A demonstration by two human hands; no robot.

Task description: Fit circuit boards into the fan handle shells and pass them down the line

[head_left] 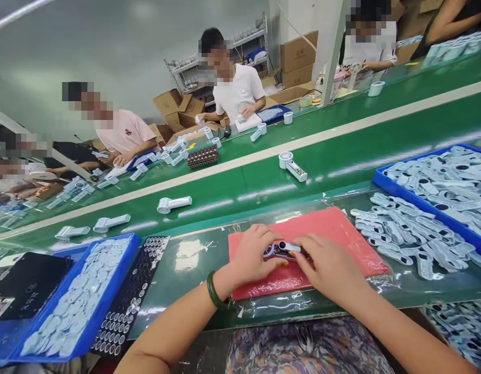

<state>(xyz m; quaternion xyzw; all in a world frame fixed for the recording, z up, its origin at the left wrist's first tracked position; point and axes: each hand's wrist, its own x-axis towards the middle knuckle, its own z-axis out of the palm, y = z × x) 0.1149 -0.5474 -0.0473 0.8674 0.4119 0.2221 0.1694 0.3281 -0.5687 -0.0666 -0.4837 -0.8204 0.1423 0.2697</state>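
Observation:
Over a red mat (334,228) at the bench, both of my hands work on one small handheld fan (279,251) with dark parts showing along its handle. My left hand (254,254), a green bangle on its wrist, is closed around the round head end. The fingers of my right hand (328,265) pinch a light-blue handle cover (290,247) with a dark oval spot, held against the fan's handle. My fingers hide much of the fan. To the right of the mat lies a loose pile of similar light-blue covers (404,226).
A blue tray (381,179) heaped with covers stands at right. At left are another blue tray (133,244) of round pale parts and a black sheet (135,291) of ring stickers. Fans (174,204) lie on the green conveyor (240,182). Several co-workers (238,91) sit opposite.

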